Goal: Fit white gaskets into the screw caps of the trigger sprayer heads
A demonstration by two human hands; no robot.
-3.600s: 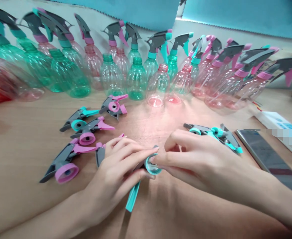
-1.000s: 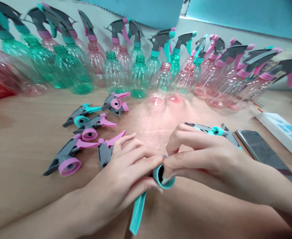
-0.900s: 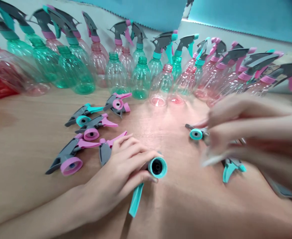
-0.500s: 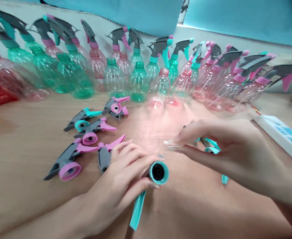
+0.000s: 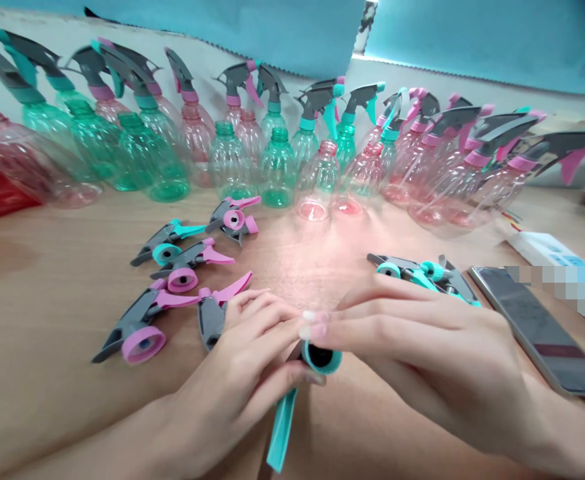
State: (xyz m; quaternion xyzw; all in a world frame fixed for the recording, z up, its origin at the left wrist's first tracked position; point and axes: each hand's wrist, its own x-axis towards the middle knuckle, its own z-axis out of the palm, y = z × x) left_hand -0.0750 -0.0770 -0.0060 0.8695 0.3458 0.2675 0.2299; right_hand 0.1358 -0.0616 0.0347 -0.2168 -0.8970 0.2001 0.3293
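My left hand (image 5: 250, 353) grasps a spray head (image 5: 283, 427), collar (image 5: 328, 369) jutting past it; my right hand (image 5: 417, 333), I can't tell.

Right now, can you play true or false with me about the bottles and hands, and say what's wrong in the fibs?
1. The left hand holds a spray head. True.
2. That spray head is all pink. False: its ring and trigger are teal.
3. The right hand is close to the left hand. True.
4. Every bottle has a spray head on. False: a green bottle has an open neck.
5. A phone lies on the table. True.
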